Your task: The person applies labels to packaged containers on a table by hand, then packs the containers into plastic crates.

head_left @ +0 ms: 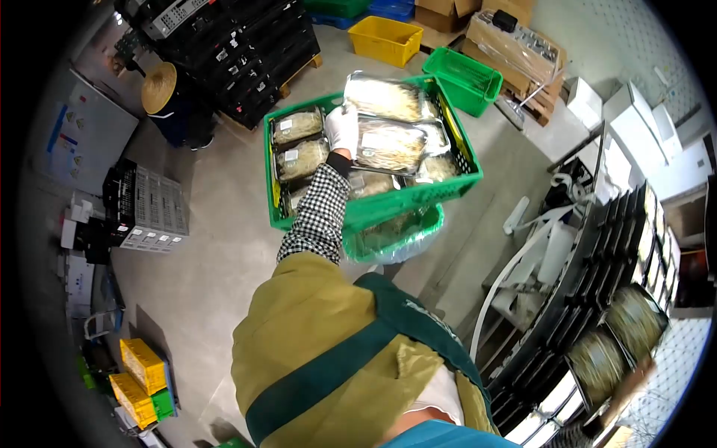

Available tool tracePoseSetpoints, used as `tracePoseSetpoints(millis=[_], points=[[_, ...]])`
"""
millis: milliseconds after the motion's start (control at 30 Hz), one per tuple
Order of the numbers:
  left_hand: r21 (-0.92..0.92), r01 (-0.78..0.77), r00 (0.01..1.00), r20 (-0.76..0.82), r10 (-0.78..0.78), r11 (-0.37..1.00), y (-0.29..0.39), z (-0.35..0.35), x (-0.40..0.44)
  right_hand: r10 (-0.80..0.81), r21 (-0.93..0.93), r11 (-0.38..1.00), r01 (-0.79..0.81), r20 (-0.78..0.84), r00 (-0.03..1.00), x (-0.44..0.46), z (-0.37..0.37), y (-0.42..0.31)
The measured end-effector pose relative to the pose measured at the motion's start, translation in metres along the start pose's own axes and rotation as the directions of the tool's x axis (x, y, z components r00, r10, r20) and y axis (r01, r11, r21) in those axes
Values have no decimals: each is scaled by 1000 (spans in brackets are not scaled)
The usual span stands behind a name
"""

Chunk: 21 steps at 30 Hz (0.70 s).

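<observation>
My left hand, in a white glove under a checkered sleeve, is closed on the left edge of a clear-wrapped pack of pale thin stems, like sprouts. Another such pack touches its fingers from above. Both lie on top of other packs in a green crate. At the lower right, a blurred hand beyond a checkered sleeve with a dark cuff appears to be my right hand. It is at the edge of a black tray pack of similar stems; its fingers cannot be made out.
A lined green basket stands below the crate. Black trays are stacked on the right. Dark crates rise at the upper left, near a person in a straw hat. Yellow and green bins stand behind.
</observation>
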<state>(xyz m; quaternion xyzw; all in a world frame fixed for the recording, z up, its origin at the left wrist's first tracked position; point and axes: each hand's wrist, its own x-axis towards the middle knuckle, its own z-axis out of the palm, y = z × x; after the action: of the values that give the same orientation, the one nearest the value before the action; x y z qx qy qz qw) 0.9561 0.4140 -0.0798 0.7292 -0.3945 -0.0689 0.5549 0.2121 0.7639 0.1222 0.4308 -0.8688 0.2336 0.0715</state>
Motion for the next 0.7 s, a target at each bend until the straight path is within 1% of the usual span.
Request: tracePoseSetpoints(millis=[33, 67, 100, 133, 167, 200, 233, 267, 300, 333, 367, 400, 433, 467, 500, 533, 567, 600, 633, 667, 700], points=[[24, 66, 998, 8, -66, 998, -32, 6, 22, -269, 120, 956, 269, -17, 963, 19, 61, -8], [48, 135, 991, 17, -136, 990, -60, 13, 38, -444, 29, 896, 443, 78, 893, 27, 103, -71], [21, 192, 981, 23, -193, 981, -74, 15, 46, -422, 82, 907, 414, 143, 895, 26, 143, -152], [86, 278, 960, 21, -281, 957, -92, 23, 52, -284, 169, 953, 251, 216, 934, 19, 174, -229], [128, 288, 957, -14, -289, 949, -121, 35, 56, -377, 338, 904, 262, 342, 861, 15, 205, -286], [173, 299, 954, -50, -295, 939, -146, 43, 60, -494, 472, 823, 316, 320, 808, 23, 261, -314], [152, 380, 925, -39, -379, 912, -160, 46, 61, -565, 556, 757, 344, 292, 772, 13, 292, -364], [133, 459, 887, -19, -461, 879, -170, 48, 60, -630, 560, 727, 398, 313, 711, 17, 332, -408], [213, 344, 931, 52, -363, 914, -164, 38, 55, -687, 592, 670, 447, 268, 675, 17, 370, -444], [334, 290, 881, 273, -386, 897, -129, 13, 52, -685, 653, 660, 372, 318, 655, 12, 394, -484], [421, 191, 899, 288, -331, 887, -112, 3, 39, -738, 695, 598, 399, 284, 612, 16, 434, -508], [499, 88, 911, 311, -273, 862, -100, -2, 24, -757, 728, 580, 367, 314, 573, 18, 471, -526], [565, -131, 913, 390, -123, 814, -93, -5, 8, -740, 679, 617, 398, 328, 587, 18, 493, -539], [601, -349, 876, 482, 22, 719, -85, -8, -7, -719, 628, 653, 422, 339, 607, 15, 505, -548], [534, -474, 800, 593, 90, 700, -71, -13, -21, -731, 605, 647, 463, 322, 601, 15, 510, -553], [474, -586, 714, 685, 142, 657, -73, -12, -31, -740, 575, 645, 502, 306, 599, 14, 513, -550], [470, -600, 700, 700, 141, 647, -85, -7, -34, -718, 628, 652, 425, 331, 613, 7, 497, -546], [449, -624, 674, 723, 150, 640, -98, 0, -34, -771, 608, 613, 505, 317, 553, -1, 469, -539], [361, -655, 649, 719, 250, 664, -101, -4, -30, -836, 586, 537, 606, 278, 473, -10, 428, -524], [235, -695, 599, 713, 366, 680, -104, -6, -27, -913, 480, 403, 779, 274, 304, -6, 409, -499], [256, -733, 570, 737, 364, 630, -117, 0, -28, -899, 562, 436, 703, 235, 369, -8, 382, -466]])
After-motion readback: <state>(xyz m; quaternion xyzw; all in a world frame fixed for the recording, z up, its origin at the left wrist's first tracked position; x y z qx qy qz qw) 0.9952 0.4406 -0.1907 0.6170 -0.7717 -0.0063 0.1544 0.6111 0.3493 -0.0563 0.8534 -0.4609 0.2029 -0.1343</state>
